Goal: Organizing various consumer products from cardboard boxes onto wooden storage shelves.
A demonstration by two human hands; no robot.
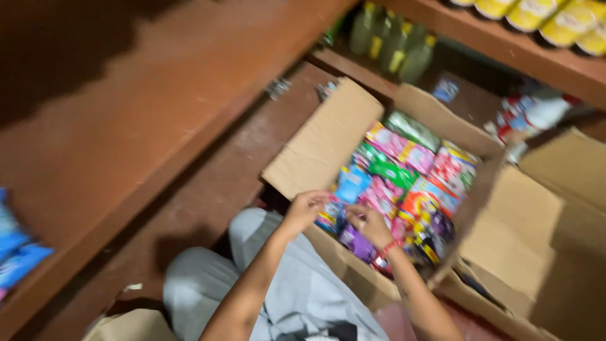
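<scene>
Packets (404,183) of many colours fill an open cardboard box (322,148) at the centre of the frame: pink, green, blue, red, orange and purple pouches, packed flat and close together. Print on them is too blurred to read. Both hands meet over the lower left corner of the box. The left hand (305,208) is curled at the box edge, and its fingers (319,201) touch a blue and pink packet just beside them. The right hand (372,226) lies over purple and pink packets, with a red band at its wrist; its fingers (355,211) are bent toward the left hand. Motion blur hides whether either hand actually grips a packet.

The box flaps stand open, one to the upper left and one to the lower right. A second cardboard box (562,240) sits at the right edge of the frame. Pale green bottles with yellow caps (391,44) stand on a lower brown wooden shelf at the upper centre. Yellow round tins (543,16) line the shelf at the upper right. A red and white package (530,113) lies below them. Blue packets (16,249) show at the left edge. Grey trousers (208,278) cover the person's knee at the lower centre.
</scene>
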